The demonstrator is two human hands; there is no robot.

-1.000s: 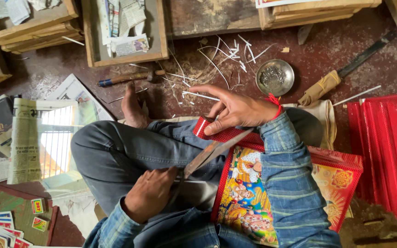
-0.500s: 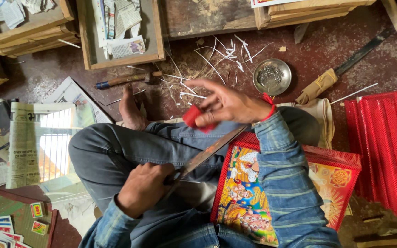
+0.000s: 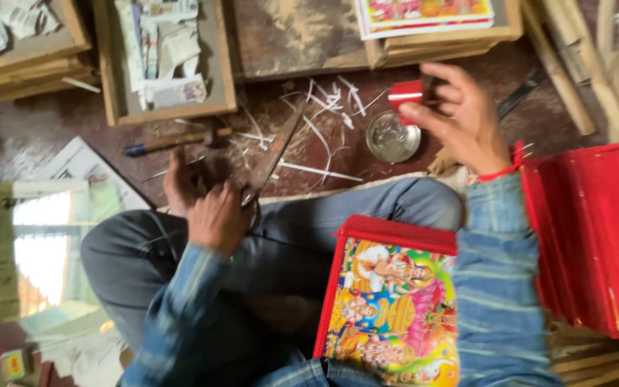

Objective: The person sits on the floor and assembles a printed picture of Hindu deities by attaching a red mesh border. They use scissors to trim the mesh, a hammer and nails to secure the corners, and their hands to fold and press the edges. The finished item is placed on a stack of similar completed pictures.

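My left hand (image 3: pixel 216 218) grips the handles of large metal scissors (image 3: pixel 272 159), whose blades point up and away over the floor. My right hand (image 3: pixel 460 118) is lifted above a small round metal tin (image 3: pixel 391 137) and pinches a short piece of red strip (image 3: pixel 405 93). A colourful printed picture with a red border (image 3: pixel 388 301) rests on my lap, against my right forearm in a blue denim sleeve. My legs are crossed in grey trousers.
Thin white paper trimmings (image 3: pixel 324 107) litter the dark floor. A stack of red strips (image 3: pixel 596 236) lies at right. Shallow wooden trays (image 3: pixel 166 57) and stacked frames (image 3: pixel 438 36) line the far side. A hammer-like tool (image 3: pixel 173 142) and newspaper (image 3: pixel 30 251) lie at left.
My right hand moved up and right with the cut-off red piece, away from the picture. My left hand swung the scissors up off the picture's edge toward the floor.
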